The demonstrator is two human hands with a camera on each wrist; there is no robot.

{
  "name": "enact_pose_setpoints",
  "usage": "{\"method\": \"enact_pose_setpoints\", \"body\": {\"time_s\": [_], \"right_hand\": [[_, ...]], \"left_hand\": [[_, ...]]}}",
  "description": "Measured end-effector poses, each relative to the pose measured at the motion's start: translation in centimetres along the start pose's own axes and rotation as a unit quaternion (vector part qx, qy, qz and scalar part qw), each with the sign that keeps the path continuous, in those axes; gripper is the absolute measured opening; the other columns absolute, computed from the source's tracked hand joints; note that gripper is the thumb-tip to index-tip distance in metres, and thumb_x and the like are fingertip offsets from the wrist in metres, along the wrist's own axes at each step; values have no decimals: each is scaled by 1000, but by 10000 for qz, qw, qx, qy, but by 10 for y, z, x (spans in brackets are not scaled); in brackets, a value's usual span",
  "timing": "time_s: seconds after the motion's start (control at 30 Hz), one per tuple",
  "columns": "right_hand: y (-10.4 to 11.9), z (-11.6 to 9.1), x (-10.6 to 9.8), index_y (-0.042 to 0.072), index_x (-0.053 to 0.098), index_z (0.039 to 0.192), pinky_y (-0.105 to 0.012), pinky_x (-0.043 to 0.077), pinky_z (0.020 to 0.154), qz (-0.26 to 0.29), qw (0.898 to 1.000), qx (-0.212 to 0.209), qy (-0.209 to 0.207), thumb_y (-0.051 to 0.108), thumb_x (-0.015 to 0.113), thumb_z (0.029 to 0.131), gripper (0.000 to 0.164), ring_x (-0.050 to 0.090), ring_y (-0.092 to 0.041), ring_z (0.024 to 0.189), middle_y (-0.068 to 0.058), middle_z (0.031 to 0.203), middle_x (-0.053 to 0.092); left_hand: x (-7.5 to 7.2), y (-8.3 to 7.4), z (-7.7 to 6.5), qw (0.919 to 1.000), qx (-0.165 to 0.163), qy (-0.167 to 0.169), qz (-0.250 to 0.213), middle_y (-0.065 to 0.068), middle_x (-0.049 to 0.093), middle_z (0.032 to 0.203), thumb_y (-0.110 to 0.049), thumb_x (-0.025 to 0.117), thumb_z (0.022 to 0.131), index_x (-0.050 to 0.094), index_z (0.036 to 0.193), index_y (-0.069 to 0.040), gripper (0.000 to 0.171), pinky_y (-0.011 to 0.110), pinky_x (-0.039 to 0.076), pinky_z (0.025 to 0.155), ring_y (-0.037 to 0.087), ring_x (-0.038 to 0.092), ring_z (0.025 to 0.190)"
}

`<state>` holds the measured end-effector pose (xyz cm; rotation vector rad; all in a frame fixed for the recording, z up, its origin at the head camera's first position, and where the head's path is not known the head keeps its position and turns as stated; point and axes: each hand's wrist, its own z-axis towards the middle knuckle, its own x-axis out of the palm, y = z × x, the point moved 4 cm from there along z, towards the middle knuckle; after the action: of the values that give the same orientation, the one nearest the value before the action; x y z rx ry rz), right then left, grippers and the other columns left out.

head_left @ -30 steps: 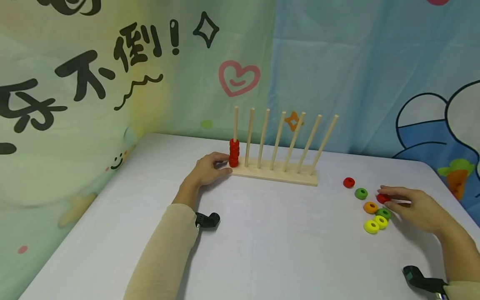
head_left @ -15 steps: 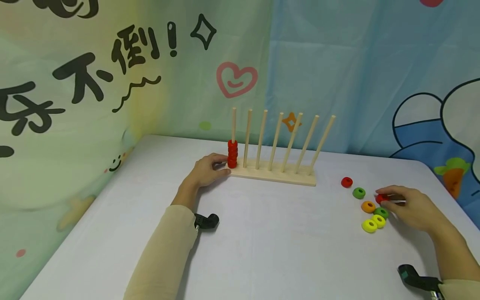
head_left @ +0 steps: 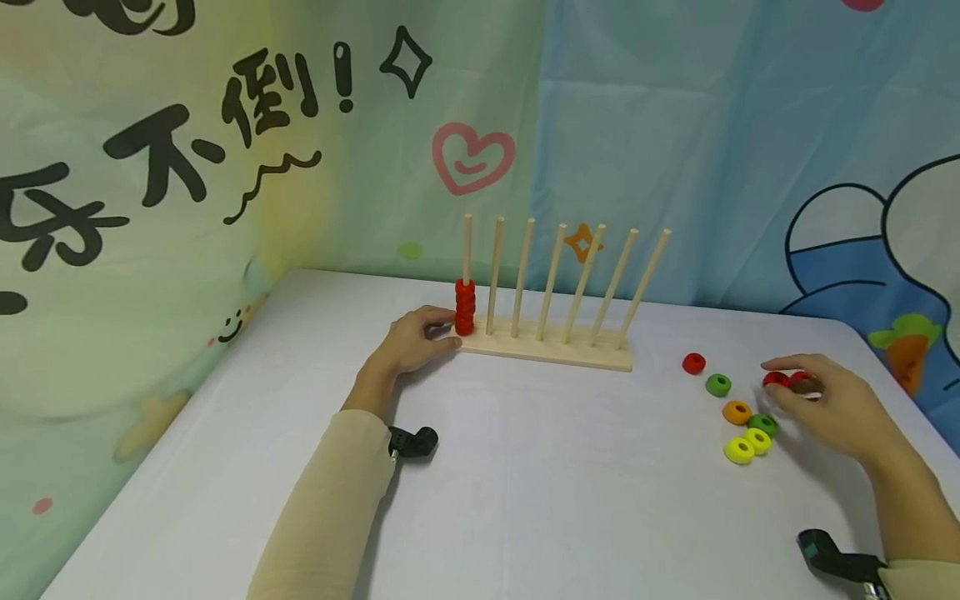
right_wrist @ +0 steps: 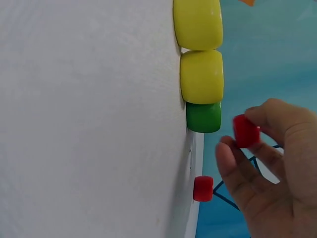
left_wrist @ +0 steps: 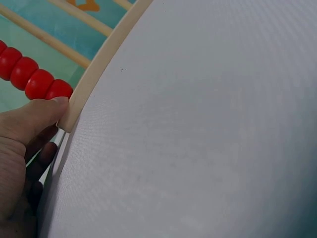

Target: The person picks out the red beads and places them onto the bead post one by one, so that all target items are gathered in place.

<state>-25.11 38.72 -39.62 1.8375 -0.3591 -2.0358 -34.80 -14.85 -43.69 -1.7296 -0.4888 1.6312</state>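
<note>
A wooden peg stand (head_left: pixel 551 352) with several upright pegs stands at the table's back. Several red beads (head_left: pixel 465 308) are stacked on its leftmost peg. My left hand (head_left: pixel 415 339) grips the left end of the base, its thumb at the front edge near the lowest bead (left_wrist: pixel 59 89). At the right, my right hand (head_left: pixel 840 408) pinches a red bead (right_wrist: pixel 246 131) between thumb and fingers, raised off the table. Another red bead (right_wrist: pixel 203 188) lies on the table beyond that hand; in the head view it shows partly between the fingers.
On the white table (head_left: pixel 555 483), left of my right hand, lie a red bead (head_left: pixel 693 363), a green bead (head_left: pixel 717 385), an orange bead (head_left: pixel 737 412), a second green bead (head_left: pixel 763 424) and two yellow beads (head_left: pixel 739 452). A printed cloth (head_left: pixel 630 125) hangs behind.
My right hand has lifted the red bead from beside the orange one and shifted slightly back. A second red bead has come into sight between its fingers. The left hand stays on the base.
</note>
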Motion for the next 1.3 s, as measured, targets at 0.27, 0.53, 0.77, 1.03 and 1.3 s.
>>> {"method": "enact_pose_setpoints", "body": {"time_s": [0.27, 0.53, 0.77, 1.03, 1.3], "right_hand": [[10, -1, -6, 6, 62, 125, -21, 41, 54, 9, 9988, -153, -454, 24, 59, 99, 32, 48, -33, 88, -23, 118, 54], [22, 0, -10, 5, 60, 129, -14, 42, 59, 43, 9986, -192, -481, 27, 64, 96, 40, 48, -47, 104, -28, 127, 52], [31, 1, -9, 5, 58, 133, 3, 34, 68, 303, 9957, -636, -604, 5, 67, 91, 42, 55, -42, 102, -23, 126, 55], [45, 4, -11, 4, 57, 132, 6, 32, 72, 414, 9937, -827, -637, 4, 67, 91, 42, 57, -41, 101, -20, 123, 56], [64, 13, -11, 4, 60, 129, 4, 37, 73, 575, 9915, -989, -612, 19, 71, 93, 41, 59, -37, 100, -17, 120, 58]], "left_hand": [[-1, -1, -1, 10000, -25, -2, -35, -1, 56, 138, -34, 70, 88, 60, 136, -18, 51, 45, 36, 111, 21, 47, 131], [-1, -1, -1, 10000, 18, 10, -62, -1, 55, 140, -33, 70, 88, 60, 136, -19, 51, 45, 35, 112, 21, 46, 133], [0, 0, 0, 10000, -45, -5, -62, -1, 55, 138, -34, 71, 88, 61, 136, -19, 51, 45, 36, 111, 21, 47, 132], [1, 1, -1, 9999, -22, 35, -122, -1, 56, 138, -34, 71, 88, 61, 135, -18, 51, 46, 36, 111, 21, 48, 131], [0, 1, 0, 9999, 17, 1, -106, -1, 57, 137, -33, 71, 88, 61, 135, -18, 51, 45, 37, 111, 21, 48, 131]]}}
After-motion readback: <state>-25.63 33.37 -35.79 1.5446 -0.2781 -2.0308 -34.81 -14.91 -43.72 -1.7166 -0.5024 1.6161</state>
